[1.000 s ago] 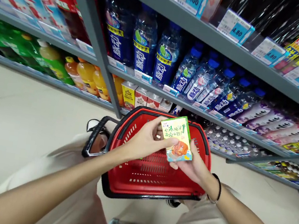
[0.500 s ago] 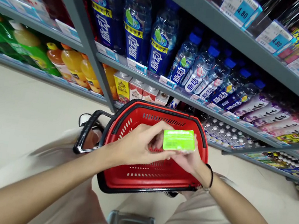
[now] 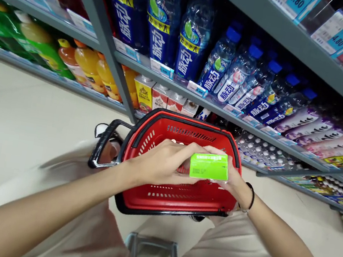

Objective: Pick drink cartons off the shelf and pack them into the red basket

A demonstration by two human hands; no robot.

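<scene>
"Grey shelves [image 3: 267,20] run across the top; what other big things do you see?"

"Two legs in pale, loose trousers [image 3: 237,247], one on each side; a red plastic basket with a black rim [image 3: 178,205] is in front of them, near the shelves; tall blue plastic bottles with yellow bands [image 3: 193,41] stand in a row on one shelf."

"And the hands; what are they doing?"

"Left hand [image 3: 165,164] is bent around the left end of a small, bright green box [image 3: 209,166]; its thumb lies along the near edge; right hand [image 3: 235,177] grasps the right end, with most of its fingers hidden."

"Where is the box, then?"

"Up over the open basket, pinched between both hands, its green side facing up at us; smallest of all, a thin black band [image 3: 251,197] goes round the right wrist."
</scene>
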